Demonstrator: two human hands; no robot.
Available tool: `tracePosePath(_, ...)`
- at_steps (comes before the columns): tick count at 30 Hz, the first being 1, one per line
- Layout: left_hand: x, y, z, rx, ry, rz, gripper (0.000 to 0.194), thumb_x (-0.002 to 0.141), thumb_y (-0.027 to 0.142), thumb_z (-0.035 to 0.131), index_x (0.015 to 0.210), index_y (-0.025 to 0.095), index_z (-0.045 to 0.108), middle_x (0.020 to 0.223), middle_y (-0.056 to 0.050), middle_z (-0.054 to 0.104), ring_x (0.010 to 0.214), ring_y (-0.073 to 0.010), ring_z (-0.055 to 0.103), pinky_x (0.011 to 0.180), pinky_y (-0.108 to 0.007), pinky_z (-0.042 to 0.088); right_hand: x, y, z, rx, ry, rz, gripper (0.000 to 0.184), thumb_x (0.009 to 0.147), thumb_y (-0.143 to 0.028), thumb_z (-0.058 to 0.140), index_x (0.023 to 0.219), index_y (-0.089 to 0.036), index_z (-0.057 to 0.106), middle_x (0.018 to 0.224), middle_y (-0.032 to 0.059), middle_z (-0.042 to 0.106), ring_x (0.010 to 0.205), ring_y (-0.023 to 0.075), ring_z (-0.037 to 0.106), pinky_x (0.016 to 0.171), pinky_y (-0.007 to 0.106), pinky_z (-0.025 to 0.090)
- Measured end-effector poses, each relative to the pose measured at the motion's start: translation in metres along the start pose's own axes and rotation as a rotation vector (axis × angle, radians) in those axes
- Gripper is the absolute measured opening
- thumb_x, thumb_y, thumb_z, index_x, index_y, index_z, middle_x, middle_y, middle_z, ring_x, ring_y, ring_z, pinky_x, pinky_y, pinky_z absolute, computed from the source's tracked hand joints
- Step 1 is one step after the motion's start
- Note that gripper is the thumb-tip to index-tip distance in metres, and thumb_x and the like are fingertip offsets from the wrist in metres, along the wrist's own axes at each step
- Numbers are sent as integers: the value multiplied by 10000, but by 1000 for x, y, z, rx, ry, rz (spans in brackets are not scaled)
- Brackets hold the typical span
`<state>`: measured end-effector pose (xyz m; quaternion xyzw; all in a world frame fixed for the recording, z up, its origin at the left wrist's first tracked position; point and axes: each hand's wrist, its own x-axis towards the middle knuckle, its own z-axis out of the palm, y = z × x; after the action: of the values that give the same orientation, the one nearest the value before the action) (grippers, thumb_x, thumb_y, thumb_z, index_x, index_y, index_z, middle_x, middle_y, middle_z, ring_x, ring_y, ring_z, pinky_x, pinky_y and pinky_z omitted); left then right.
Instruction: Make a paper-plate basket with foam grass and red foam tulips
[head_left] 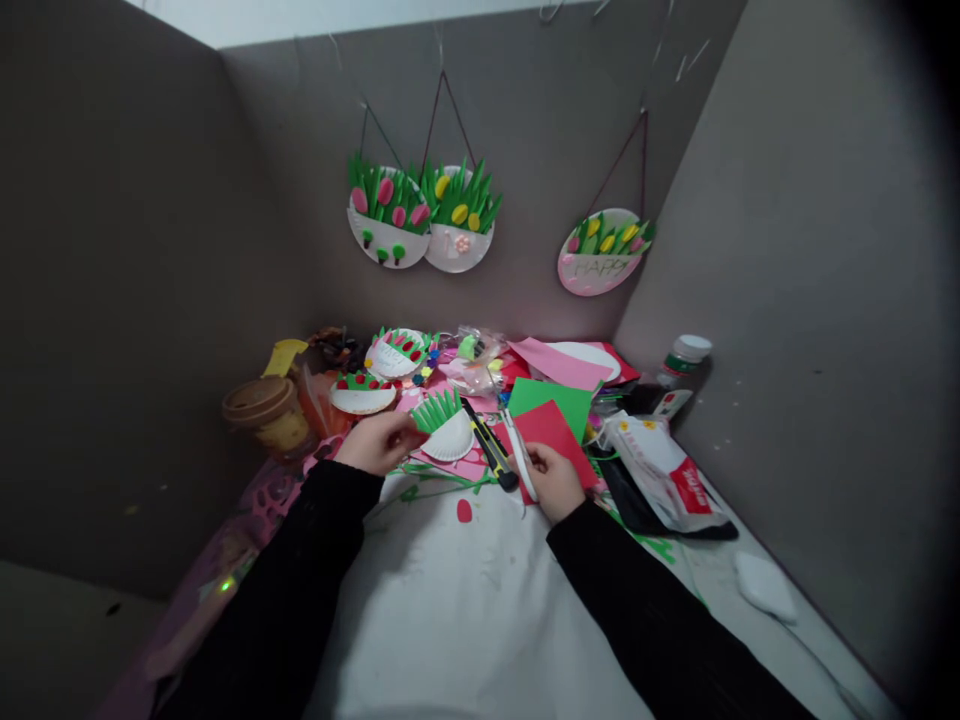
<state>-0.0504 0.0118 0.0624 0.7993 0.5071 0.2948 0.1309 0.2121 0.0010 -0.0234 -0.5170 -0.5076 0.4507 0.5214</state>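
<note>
My left hand [382, 442] is closed in a pinch, with a sliver of red piece [421, 434] at the fingertips. Just right of it lies a half paper plate [452, 437] with fringed green paper [436, 408] rising behind its rim. In my right hand [553, 482], curled fingers grip a slim white tool [519, 450], perhaps scissors; its exact kind is unclear. A black and yellow utility knife [491, 448] lies beside it. Under the right hand is a red sheet [551, 430], overlapping a green sheet [559, 400]. A red oval [465, 511] rests on the white tablecloth [465, 610].
A lidded cup [270, 415] stands left. Finished plate crafts [397, 352] and plastic bags [480, 350] sit at the back. On the right are a white-and-red packet [664, 475], a bottle [684, 358] and a white case [765, 587]. Several plate baskets [459, 245] hang on the grey wall.
</note>
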Motion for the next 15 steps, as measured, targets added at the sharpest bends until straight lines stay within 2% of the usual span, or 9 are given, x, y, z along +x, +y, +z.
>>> tracePosePath(2,3,7,-4,-375,329,-167,146,700,311,606,713,185,534,559,44,502,471,-69,419,471,-192,331,-3,-3,3,85,-40,31,393,572,-428,704,817,-136,609,648,19,603,543,131,542,503,249,446)
tracePosePath(3,5,12,-2,-595,411,-268,188,694,328,614,697,190,486,517,67,459,420,-53,376,424,-178,297,-5,-4,4,133,-63,51,400,579,-443,700,819,-141,597,644,11,590,523,120,530,484,243,439)
tracePosePath(5,6,23,8,-1005,375,-425,250,666,355,635,686,196,442,449,96,403,359,-40,332,356,-154,216,-9,-7,8,214,-99,98,420,594,-477,690,829,-150,571,642,-2,565,476,100,499,421,221,401)
tracePosePath(7,6,34,23,-1224,269,-513,294,611,328,689,668,191,435,419,101,389,391,-55,425,346,-134,227,-14,-10,11,272,-138,139,454,596,-505,688,849,-156,546,663,4,562,457,91,485,365,194,342)
tracePosePath(9,5,41,39,-1271,202,-563,303,594,304,706,649,179,435,434,89,451,392,-51,457,340,-128,257,-19,-13,14,315,-194,151,485,589,-521,693,866,-159,528,717,29,580,479,95,498,349,180,308)
tracePosePath(11,2,43,53,-1252,179,-588,288,605,308,698,671,170,454,464,77,513,388,-49,477,350,-129,305,-22,-16,16,355,-234,147,494,573,-509,707,871,-165,514,764,41,588,522,104,520,391,194,357)
tracePosePath(13,-2,41,65,-1224,177,-600,279,627,321,685,696,170,462,487,70,552,398,-53,499,375,-138,355,-24,-17,18,355,-228,143,473,553,-449,730,865,-176,503,770,23,580,560,107,530,477,225,420)
tracePosePath(15,-6,38,74,-1210,164,-613,289,635,342,684,688,173,455,486,64,565,418,-64,519,400,-151,392,-24,-17,20,300,-178,141,433,539,-368,740,846,-186,495,718,-14,555,568,105,520,536,239,437)
